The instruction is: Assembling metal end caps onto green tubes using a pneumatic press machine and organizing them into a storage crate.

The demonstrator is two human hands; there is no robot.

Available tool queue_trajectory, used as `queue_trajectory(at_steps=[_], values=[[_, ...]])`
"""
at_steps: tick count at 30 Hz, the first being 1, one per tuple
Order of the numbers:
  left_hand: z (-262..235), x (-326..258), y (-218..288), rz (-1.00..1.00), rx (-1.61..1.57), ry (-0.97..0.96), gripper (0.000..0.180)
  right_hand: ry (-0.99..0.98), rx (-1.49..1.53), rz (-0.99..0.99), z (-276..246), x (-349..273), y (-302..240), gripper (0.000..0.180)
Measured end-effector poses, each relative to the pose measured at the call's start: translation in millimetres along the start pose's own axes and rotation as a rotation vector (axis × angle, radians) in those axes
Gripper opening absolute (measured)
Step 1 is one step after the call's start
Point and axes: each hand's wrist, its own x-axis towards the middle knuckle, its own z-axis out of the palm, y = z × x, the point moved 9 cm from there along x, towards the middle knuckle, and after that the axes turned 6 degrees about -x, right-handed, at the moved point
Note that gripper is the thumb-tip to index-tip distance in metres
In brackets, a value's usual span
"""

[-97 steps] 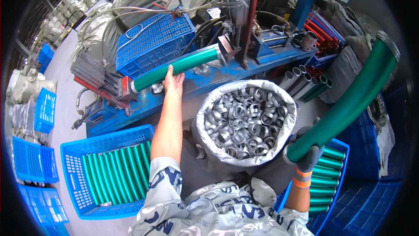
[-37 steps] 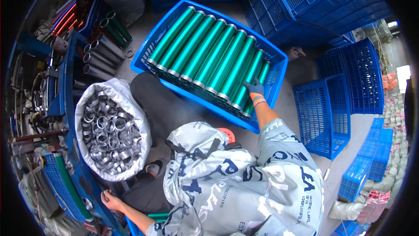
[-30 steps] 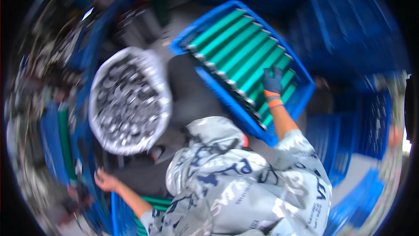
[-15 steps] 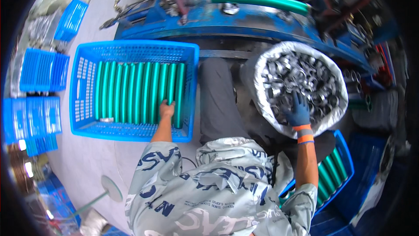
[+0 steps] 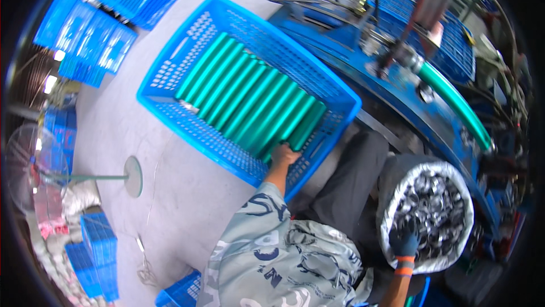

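Observation:
My left hand (image 5: 284, 154) reaches into a blue plastic crate (image 5: 170, 74) on the floor and closes around the near end of a green tube (image 5: 298, 128), one of several lying side by side in it. My right hand (image 5: 405, 244), in a dark glove with an orange cuff, is pushed into a white sack (image 5: 392, 216) full of metal rings (image 5: 437, 205); its fingers are buried among them, so I cannot see what they hold. Another green tube (image 5: 454, 102) sits mounted on the blue machine (image 5: 363, 63).
The blue machine with hoses and fittings runs along the upper right. Stacks of blue crates (image 5: 91, 29) stand at the upper left and lower left (image 5: 96, 250). A fan on a stand (image 5: 133, 176) is on the grey floor at left.
The view has swung left toward the crate. My left hand has closed on a tube end at the crate's near edge; my right hand stays in the sack of rings.

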Motion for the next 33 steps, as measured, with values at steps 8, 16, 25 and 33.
queue_trajectory(at_steps=[8,16,25,33], values=[[-37,-87,4,0.002,-0.464,-0.019,0.105,0.104,0.164,0.127,3,-13,3,0.051],[-172,-206,62,0.463,-0.982,0.378,0.109,0.264,0.107,0.1,-6,-43,17,0.056],[-228,-384,272,1.04,-0.448,0.103,0.078,0.361,1.277,0.745,11,-73,97,0.037],[-171,-488,363,1.363,-0.071,-0.019,0.071,0.382,2.705,0.123,-82,-49,44,0.078]])
